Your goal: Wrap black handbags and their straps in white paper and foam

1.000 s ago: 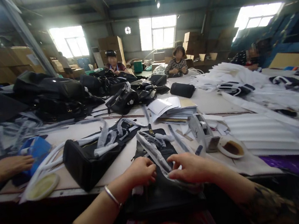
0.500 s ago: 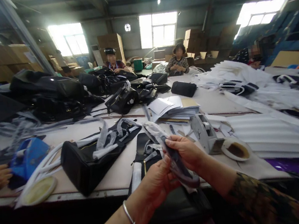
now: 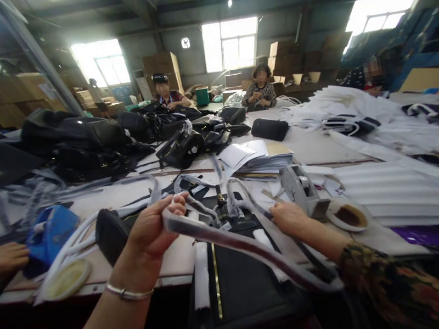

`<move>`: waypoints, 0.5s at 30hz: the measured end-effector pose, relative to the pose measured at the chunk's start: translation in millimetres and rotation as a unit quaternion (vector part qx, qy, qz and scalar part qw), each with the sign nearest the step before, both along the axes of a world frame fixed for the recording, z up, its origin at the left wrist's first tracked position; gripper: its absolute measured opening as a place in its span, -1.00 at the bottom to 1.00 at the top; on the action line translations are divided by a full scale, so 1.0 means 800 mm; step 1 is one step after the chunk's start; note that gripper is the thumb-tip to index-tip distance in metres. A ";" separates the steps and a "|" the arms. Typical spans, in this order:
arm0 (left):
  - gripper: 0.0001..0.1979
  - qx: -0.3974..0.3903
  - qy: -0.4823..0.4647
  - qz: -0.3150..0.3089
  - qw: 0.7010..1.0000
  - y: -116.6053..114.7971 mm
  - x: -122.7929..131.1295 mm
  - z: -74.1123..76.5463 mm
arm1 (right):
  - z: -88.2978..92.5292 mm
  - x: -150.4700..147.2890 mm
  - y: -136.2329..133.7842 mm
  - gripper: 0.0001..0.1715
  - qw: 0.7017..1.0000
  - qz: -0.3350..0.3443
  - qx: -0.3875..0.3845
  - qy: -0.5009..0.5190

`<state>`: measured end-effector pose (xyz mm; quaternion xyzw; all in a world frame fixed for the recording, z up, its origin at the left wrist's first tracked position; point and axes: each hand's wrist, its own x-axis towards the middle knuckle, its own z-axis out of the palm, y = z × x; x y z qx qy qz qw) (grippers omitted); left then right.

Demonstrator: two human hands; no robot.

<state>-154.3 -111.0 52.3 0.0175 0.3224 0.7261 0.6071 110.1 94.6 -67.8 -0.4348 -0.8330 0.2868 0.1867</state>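
Item 1: strap [image 3: 235,238], film-wrapped. Carried diag. over bag [image 3: 245,277] & bent back nr. R sleeve [image 3: 369,268]. L hand [image 3: 151,233] raised left of bag; grip closed firmly round strap's upper bend. R hand [image 3: 290,220] set low beyond bag's right side; grip narrow, fingers curled, thin wrapped strip [image 3: 257,203] apparently pinched. Whether strip & strap were one piece couldn't be told.

Change: approx. half a sec. earlier, both hands were gathered on strap, above bag; here they'd been parted, strap spread wide & more of bag's front exposed. Judged: strap was being opened out, not worked at one spot.

Materials: strap dark, flat, bendy; film cloudy, creased, slightly glossy. Bag black, smooth, leather-like, approx. rectangular, laid flat over front edge of surface [image 3: 174,263]; straight gold zip [image 3: 216,282]; white wrapped tube-like pc. [image 3: 201,276] alongside, 2nd white pc. [image 3: 271,256] opp.

Nearby: grey dispenser [image 3: 299,191], angular, hard-looking; ring-shaped roll [image 3: 346,215], brown-centred; papers [image 3: 260,158], loosely stacked; white sheets [image 3: 395,198], soft, ridged. At left, co-worker's hand [image 3: 0,266] noted beside blue dispenser [image 3: 51,235].
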 end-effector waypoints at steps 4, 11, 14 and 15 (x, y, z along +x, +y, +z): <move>-0.72 0.001 -0.001 -0.043 0.999 0.044 -0.005 0.009 | 0.049 -0.030 -0.045 -0.62 0.991 0.105 0.031 0.075; -0.82 0.007 0.045 -0.052 0.998 0.089 0.001 -0.002 | 0.090 -0.058 -0.130 -0.49 0.877 0.307 -0.360 0.086; -0.79 -0.020 0.079 -0.035 0.996 0.076 0.006 -0.025 | 0.104 -0.044 -0.122 -0.78 0.975 0.212 -0.067 -0.020; -0.72 -0.032 0.091 -0.044 0.994 0.068 0.012 -0.033 | 0.115 -0.040 -0.114 -0.79 0.984 0.167 0.041 -0.050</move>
